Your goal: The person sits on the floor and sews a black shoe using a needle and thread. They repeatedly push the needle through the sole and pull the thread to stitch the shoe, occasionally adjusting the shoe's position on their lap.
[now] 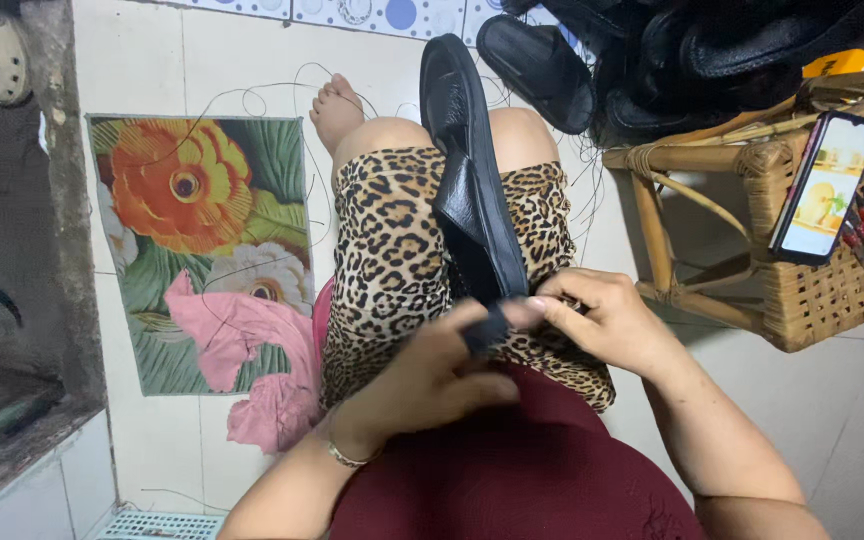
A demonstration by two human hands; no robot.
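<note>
In the head view, a black sandal [467,170] lies along the person's lap in the middle of the frame. Its toe end points to the upper edge and its near end comes down to the hands. It rests on leopard-print shorts [392,250].

The left hand [432,375] is in the lower middle. Its fingers are curled closed around a small dark piece at the near end of the sandal, with the thumb [472,318] pressing on top. I cannot tell if this piece is a strap or a separate part.

The right hand [607,320] is just to the right of it. Its fingers [552,300] are bent and pinched together at the same end of the sandal, touching the left fingertips. So the sandal end sits between both sets of fingers, and the rest of it goes away from them toward the top.

A thin dark thread [282,95] loops over the floor in the upper left. Lower on the left is a flowered mat [182,190] with pink cloth [242,350] on it. At the right a wicker stool [802,290] holds a phone [822,185], and a pile of black sandals [672,60] fills the upper right.
</note>
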